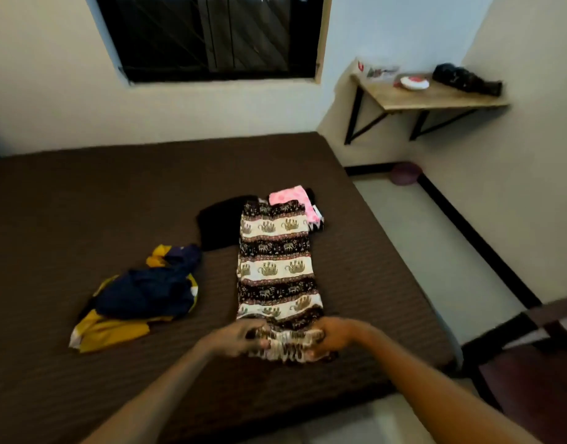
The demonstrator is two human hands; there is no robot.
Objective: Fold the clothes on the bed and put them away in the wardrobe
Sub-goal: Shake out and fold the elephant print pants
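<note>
Elephant-print trousers (277, 267) laid flat along the bed (83, 203).
Your left hand (240, 339) and right hand (331, 336) both pinch the near hem, likely to fold it away.

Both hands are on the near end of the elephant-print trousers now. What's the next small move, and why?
Probably lift that near end and carry it away from you to fold the elephant-print trousers in half. They lie flat lengthwise on the bed, and the left hand and right hand each grip a corner of the near edge, so a fold is set up.
</note>
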